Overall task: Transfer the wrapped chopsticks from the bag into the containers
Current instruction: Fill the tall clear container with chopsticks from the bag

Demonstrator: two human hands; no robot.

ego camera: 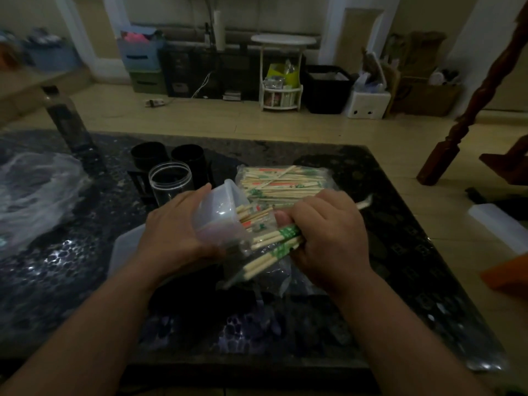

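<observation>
Dim, underexposed indoor view. Small pale glints break the dark speckled stone counter (57, 267), and one bright highlight sits on the translucent plastic tub (211, 204). The low shelving along the far wall (200, 72) is soft and blurred. Wide-angle distortion bows the edges, and the corners darken.

Our left forearm (85, 324) and right forearm (400, 338) show bare, uncovered up to the wrists; our left hand (171, 232) and right hand (328, 235) are likewise bare.
</observation>
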